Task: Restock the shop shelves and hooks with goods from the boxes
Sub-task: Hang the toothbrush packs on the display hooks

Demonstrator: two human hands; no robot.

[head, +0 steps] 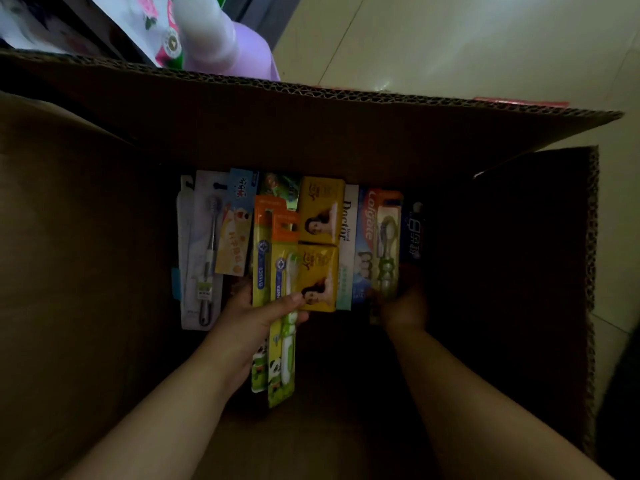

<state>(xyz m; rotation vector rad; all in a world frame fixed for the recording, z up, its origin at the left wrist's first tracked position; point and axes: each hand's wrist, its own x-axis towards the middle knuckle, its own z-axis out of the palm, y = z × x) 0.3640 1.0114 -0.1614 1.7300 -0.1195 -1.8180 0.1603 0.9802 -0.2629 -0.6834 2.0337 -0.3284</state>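
Observation:
I look down into a large open cardboard box with goods packed along its far side. My left hand grips two yellow-green toothbrush packs with orange tops and panda prints, thumb across the front one. My right hand reaches in dim light to another orange-topped toothbrush pack and holds its lower end. Between them lie two yellow soap packets, a white Doctor toothpaste box and a Colgate box.
A white toothbrush card and a children's toothpaste box lie at the box's left. A dark blue pack sits at the right. A purple bottle stands beyond the box. Pale tiled floor lies behind.

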